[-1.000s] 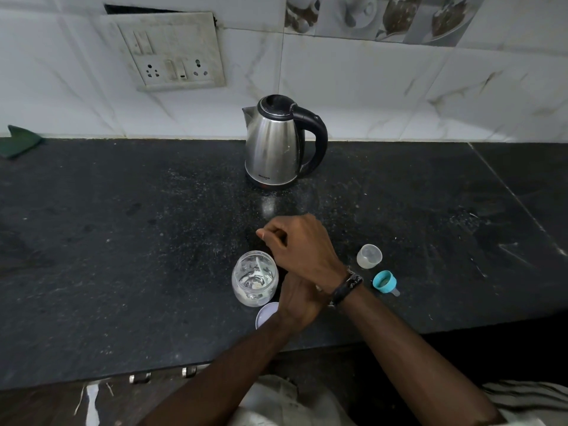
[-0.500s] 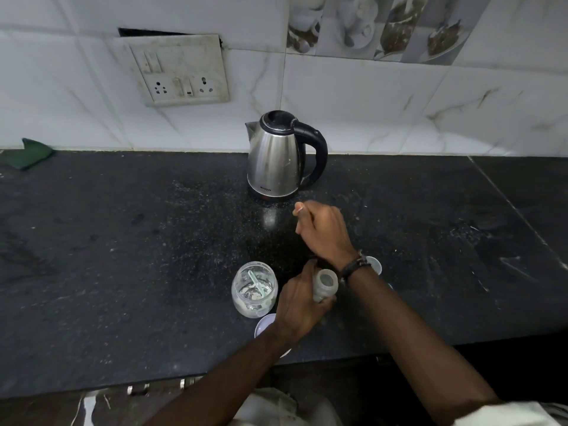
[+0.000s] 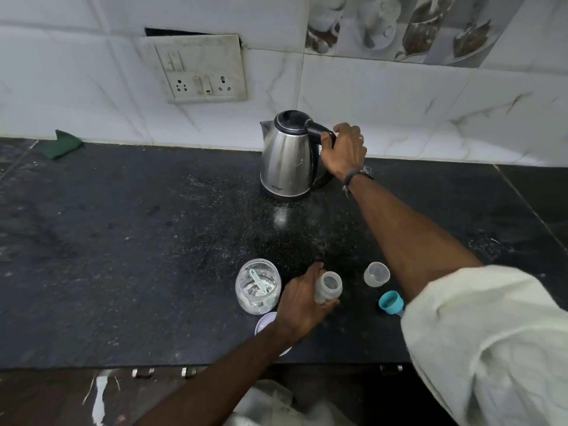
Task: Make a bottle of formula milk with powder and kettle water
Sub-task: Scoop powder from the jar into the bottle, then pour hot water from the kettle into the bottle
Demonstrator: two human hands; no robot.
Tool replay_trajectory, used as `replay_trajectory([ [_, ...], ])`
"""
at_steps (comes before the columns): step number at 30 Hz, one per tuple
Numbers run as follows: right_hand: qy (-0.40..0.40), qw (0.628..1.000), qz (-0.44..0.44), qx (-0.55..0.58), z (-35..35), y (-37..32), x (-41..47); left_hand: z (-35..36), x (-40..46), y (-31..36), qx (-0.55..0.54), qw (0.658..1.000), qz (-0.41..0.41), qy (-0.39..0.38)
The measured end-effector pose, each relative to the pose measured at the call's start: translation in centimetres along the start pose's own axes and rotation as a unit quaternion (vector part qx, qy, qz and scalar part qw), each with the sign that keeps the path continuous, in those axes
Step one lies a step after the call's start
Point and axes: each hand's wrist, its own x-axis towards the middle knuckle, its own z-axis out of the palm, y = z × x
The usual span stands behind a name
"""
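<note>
A steel kettle (image 3: 287, 162) with a black lid stands at the back of the dark counter (image 3: 138, 241). My right hand (image 3: 345, 150) is closed around its black handle. Near the front edge my left hand (image 3: 302, 304) grips a small open baby bottle (image 3: 329, 285), which stands upright. Left of it is an open clear jar (image 3: 257, 285) holding powder and a pale green scoop. The jar's white lid (image 3: 266, 324) lies partly under my left wrist.
A clear bottle cap (image 3: 376, 273) and a teal ring with the teat (image 3: 391, 302) lie right of the bottle, under my right forearm. A green cloth (image 3: 63, 143) sits at the far left by the wall. A socket plate (image 3: 199, 70) is on the tiles.
My right hand has left the bottle area, reached back and closed on the kettle handle. My left hand kept hold of the bottle. The view has tilted up a little.
</note>
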Motion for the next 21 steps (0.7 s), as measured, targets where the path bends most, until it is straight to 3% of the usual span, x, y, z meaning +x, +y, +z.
replay_trajectory([
  [5, -0.095, 0.993, 0.051, 0.045, 1.3, -0.8, 2.8, 0.3, 0.1, -0.3, 0.006, 1.0, -0.005, 0.006],
  [15, -0.033, 0.977, 0.163, 0.131, 2.9, -0.9, 4.9, 0.3, 0.0, -0.2, 0.002, 1.0, -0.013, 0.009],
  [21, 0.025, 0.975, 0.163, 0.148, 3.1, -0.8, 2.7, 0.3, 0.1, -0.2, 0.002, 1.0, -0.023, 0.003],
])
